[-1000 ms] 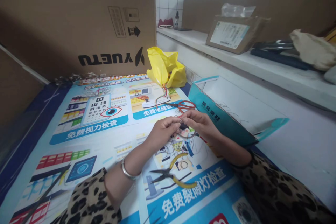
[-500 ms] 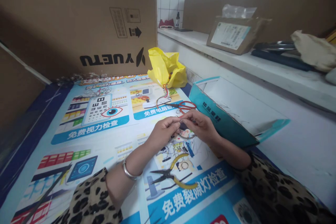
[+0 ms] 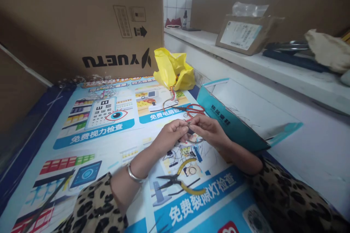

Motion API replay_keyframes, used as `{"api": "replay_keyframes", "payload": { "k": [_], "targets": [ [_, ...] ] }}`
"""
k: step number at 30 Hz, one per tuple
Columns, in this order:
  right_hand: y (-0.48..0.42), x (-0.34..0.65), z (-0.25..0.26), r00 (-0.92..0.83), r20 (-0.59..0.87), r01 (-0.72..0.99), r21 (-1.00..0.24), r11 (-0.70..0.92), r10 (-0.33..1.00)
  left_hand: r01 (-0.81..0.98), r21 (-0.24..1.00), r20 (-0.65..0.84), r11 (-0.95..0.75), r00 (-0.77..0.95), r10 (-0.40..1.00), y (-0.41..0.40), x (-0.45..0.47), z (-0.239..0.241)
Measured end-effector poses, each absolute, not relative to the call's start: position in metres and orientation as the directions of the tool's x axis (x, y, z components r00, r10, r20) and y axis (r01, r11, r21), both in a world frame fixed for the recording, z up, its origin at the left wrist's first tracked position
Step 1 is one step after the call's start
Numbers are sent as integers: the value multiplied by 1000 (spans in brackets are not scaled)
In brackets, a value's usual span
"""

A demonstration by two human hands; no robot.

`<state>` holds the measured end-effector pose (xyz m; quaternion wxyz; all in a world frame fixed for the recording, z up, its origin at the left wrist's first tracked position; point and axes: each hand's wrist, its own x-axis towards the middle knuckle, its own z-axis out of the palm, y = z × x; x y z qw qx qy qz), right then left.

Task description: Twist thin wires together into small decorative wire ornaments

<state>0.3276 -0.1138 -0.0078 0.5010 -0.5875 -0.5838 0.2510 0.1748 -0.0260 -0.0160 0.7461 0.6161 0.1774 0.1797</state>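
Observation:
My left hand (image 3: 170, 135) and my right hand (image 3: 209, 130) meet fingertip to fingertip above the printed poster mat (image 3: 104, 142). Both pinch a thin wire loop (image 3: 197, 140) that hangs just below the fingers. Its exact shape is too small to make out. Yellow-handled pliers (image 3: 182, 182) lie on the mat just nearer to me than my hands. Red-handled scissors (image 3: 193, 109) lie just beyond my right hand. A silver bangle circles my left wrist.
A large cardboard box (image 3: 82, 22) stands at the back of the mat. A yellow plastic bag (image 3: 173, 69) with coloured wires sits beside it. A teal-edged open box (image 3: 240, 116) lies to the right. A white ledge (image 3: 273, 69) holds a parcel and tools.
Both hands stay together over the same spot, with only small finger movements on the wire loop. The view has shifted slightly.

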Motion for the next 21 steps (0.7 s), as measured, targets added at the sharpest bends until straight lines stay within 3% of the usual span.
{"api": "replay_keyframes", "payload": {
  "k": [7,12,15,21],
  "targets": [
    [-117,324,-2,253,322,447,-875,185,912,62,997,-34,-42,879,475,-14,170,-11],
    [-117,321,-1,339,333,482,-865,142,880,72,947,118,-312,828,549,-7,169,-6],
    [-117,319,-2,348,324,473,-871,134,880,44,943,161,-329,805,571,-10,170,-4],
    [-117,319,3,258,298,495,-858,138,919,64,959,104,-276,827,552,-10,171,-7]
  ]
}}
